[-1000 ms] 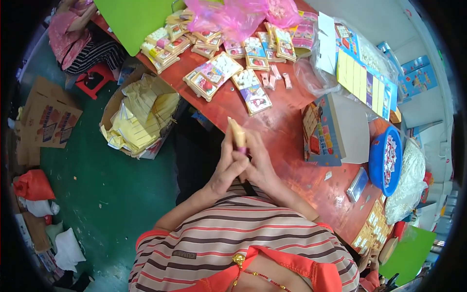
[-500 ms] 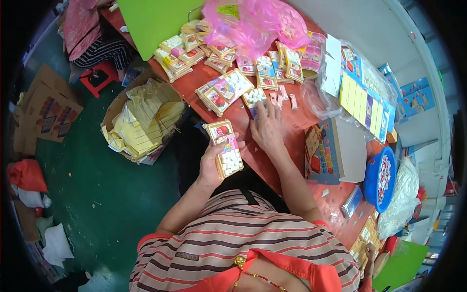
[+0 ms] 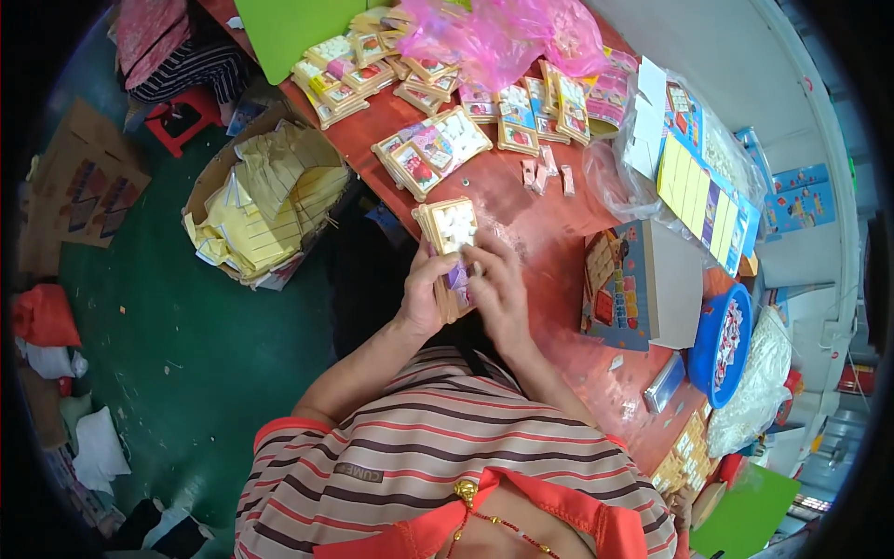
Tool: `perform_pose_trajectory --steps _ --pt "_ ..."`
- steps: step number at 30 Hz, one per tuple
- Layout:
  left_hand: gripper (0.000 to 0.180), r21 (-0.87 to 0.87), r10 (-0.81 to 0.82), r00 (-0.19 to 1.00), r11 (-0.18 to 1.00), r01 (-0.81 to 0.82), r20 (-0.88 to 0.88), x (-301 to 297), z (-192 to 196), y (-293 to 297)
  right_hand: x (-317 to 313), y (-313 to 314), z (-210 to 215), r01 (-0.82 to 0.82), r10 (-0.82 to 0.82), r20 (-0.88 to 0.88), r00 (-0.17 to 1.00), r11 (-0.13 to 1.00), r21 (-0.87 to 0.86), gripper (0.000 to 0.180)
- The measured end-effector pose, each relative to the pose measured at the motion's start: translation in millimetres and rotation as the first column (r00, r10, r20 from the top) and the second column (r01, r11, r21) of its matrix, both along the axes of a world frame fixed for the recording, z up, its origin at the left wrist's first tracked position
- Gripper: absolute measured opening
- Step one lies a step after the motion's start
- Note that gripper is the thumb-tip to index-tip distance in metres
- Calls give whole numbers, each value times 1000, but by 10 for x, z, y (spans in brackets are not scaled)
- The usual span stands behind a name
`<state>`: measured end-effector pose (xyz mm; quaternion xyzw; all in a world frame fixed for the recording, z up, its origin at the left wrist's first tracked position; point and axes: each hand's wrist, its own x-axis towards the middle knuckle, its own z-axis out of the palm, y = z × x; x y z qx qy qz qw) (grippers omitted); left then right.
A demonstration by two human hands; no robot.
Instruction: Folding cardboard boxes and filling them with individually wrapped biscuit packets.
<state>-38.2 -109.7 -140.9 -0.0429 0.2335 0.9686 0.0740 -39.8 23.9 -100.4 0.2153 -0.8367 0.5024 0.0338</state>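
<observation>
Red-brown and cluttered, a long wooden worktable [image 3: 549,210] runs from about eleven o'clock down to five o'clock across the view, above a dark green floor [image 3: 168,354]. Just inside the table's near edge, at the centre of the picture, both hands meet on a small flat wooden-framed tray [image 3: 449,244] filled with white square tiles and a few purple ones. The left hand [image 3: 426,296] grips the tray's lower left edge, fingers curled narrowly around the frame and thumb lying on its face. The right hand [image 3: 498,291] lies at three o'clock of the tray, fingers bent and close together, their tips touching the tiles near the tray's lower end; whether they pinch a loose tile cannot be told. The tray is tilted, its far end pointing toward twelve o'clock. At twelve o'clock from the hands lies a spread of similar finished picture trays [image 3: 430,149], and beyond them a crumpled pink plastic bag [image 3: 494,37]. A few loose pale tiles [image 3: 548,175] lie at one o'clock, well apart from the hands. At three o'clock rests a flat colourful printed box [image 3: 622,284], and past it a round blue plastic basin [image 3: 722,345]. At ten o'clock, on the floor beside the table, stands an open cardboard carton of yellow paper sheets [image 3: 265,200].
</observation>
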Motion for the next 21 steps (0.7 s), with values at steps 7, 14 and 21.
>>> perform_pose_trajectory --steps 7,14,21 --pt "61 -8 -99 994 995 100 35 -7 145 2 -47 -94 5 262 91 508 856 772 -579 53" --pt "54 -374 -77 982 927 7 -172 -115 437 -195 -221 14 103 352 304 632 713 624 -698 44" --pt "42 -814 104 808 -104 -572 -580 -1298 163 -1116 -1015 -230 236 410 259 582 771 499 -764 37"
